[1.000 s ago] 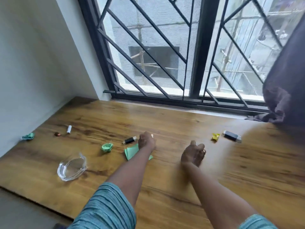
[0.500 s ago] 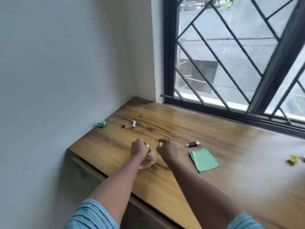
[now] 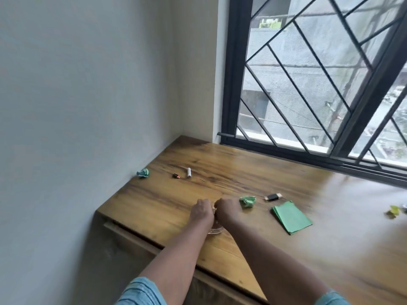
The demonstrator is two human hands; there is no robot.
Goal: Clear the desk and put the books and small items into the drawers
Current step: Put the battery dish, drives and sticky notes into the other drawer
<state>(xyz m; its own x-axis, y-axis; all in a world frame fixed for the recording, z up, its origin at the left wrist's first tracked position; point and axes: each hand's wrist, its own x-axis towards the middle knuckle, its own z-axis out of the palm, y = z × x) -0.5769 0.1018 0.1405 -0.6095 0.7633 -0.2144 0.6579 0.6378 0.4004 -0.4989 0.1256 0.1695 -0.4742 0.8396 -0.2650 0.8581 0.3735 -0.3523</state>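
Note:
Both hands sit close together over a clear glass dish near the front left of the wooden desk. My left hand curls down at the dish's rim and grips it. My right hand is curled just beside it; whatever its fingers hold is hidden. Loose small items lie around: a crumpled green paper, a black and gold stick, a stack of green paper sheets, a white tube, a small dark item and a teal paper ball.
A yellow paper scrap lies at the far right. The wall closes the left side and a barred window runs along the back. A drawer front shows under the desk's front left edge.
My view swung left toward the desk's corner. Both hands moved from the middle of the desk to the glass dish and closed in together above it.

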